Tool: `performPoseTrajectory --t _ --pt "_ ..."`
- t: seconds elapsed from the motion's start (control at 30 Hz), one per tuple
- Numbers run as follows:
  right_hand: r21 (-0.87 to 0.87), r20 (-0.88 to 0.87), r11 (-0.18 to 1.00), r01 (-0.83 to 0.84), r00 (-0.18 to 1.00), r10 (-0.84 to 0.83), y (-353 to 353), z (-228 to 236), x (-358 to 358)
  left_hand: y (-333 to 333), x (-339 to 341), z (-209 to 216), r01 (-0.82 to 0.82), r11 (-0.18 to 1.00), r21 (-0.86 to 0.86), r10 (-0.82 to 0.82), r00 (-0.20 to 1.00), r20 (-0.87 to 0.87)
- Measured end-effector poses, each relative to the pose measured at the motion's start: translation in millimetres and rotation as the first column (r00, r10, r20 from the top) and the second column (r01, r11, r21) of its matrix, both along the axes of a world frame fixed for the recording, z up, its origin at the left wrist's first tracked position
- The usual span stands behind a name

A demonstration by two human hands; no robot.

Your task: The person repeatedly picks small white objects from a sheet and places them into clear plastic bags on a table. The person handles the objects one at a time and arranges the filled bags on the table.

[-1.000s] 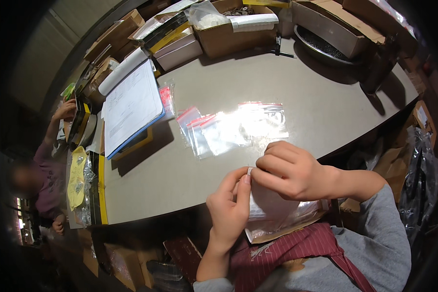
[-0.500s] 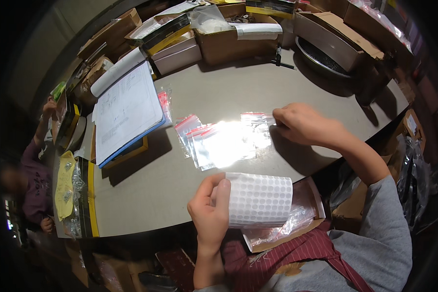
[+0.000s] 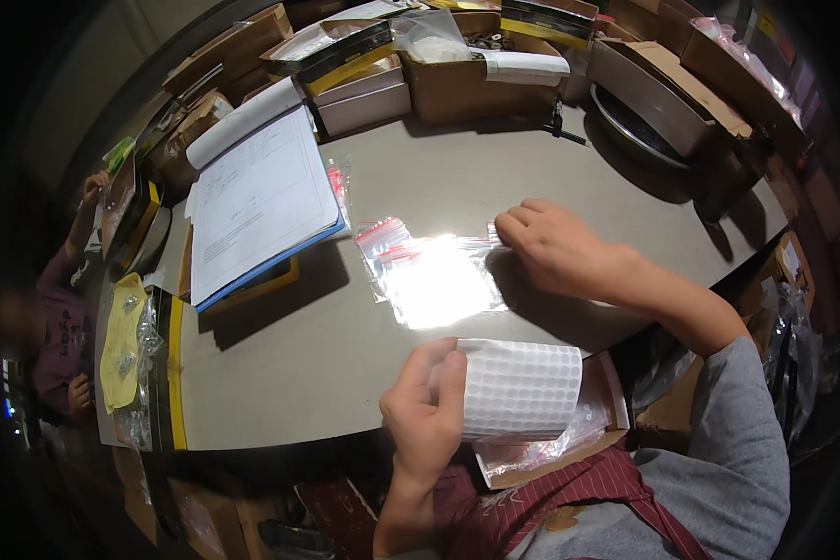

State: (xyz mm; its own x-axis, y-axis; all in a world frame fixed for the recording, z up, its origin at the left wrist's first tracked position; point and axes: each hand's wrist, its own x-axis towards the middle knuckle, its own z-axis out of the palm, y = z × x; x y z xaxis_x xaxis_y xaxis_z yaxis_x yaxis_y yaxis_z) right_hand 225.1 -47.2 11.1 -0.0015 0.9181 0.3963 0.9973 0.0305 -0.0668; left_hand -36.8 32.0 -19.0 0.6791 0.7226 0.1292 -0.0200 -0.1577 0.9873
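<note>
My left hand (image 3: pixel 422 408) is closed on the edge of a curled white sheet of small round stickers (image 3: pixel 523 390), thumb in front, above the table's near edge. My right hand (image 3: pixel 562 250) hangs over the right end of a row of clear zip bags (image 3: pixel 385 245) with red seal strips, lying overlapped on the table. Its fingers are curled together and its fingertips point down; what they may pinch is hidden. Strong glare washes out the middle bags. Beneath the sticker sheet, an open cardboard tray (image 3: pixel 532 473) with clear plastic bags sits against my apron.
A blue clipboard with papers (image 3: pixel 266 205) leans at the left, a few more bags (image 3: pixel 338 182) behind it. Boxes of parts (image 3: pixel 439 89) line the far edge, with a dark round pan (image 3: pixel 639 126) at far right. Another person's hand (image 3: pixel 93 187) shows at far left.
My right hand has moved left over the rightmost bag, covering most of it. The left hand still holds the sticker sheet. The whole view has shifted slightly.
</note>
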Motion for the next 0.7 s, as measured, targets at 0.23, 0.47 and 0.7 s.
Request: performPoseTrajectory --t 0.23,0.47,0.7 --pt "-0.355 -0.194 0.909 0.217 0.935 -0.298 7 40 45 -1 0 2 0.016 1.0 0.014 -0.016 1.0 0.021" --pt "-0.393 -0.416 0.919 -0.046 0.899 -0.133 20 12 57 1 1 -1 0.012 0.997 0.07 -0.015 0.999 0.044" --pt "-0.09 -0.887 0.99 -0.111 0.461 -0.029 7 4 48 -7 3 2 -0.016 0.999 -0.029 0.019 0.995 0.098"
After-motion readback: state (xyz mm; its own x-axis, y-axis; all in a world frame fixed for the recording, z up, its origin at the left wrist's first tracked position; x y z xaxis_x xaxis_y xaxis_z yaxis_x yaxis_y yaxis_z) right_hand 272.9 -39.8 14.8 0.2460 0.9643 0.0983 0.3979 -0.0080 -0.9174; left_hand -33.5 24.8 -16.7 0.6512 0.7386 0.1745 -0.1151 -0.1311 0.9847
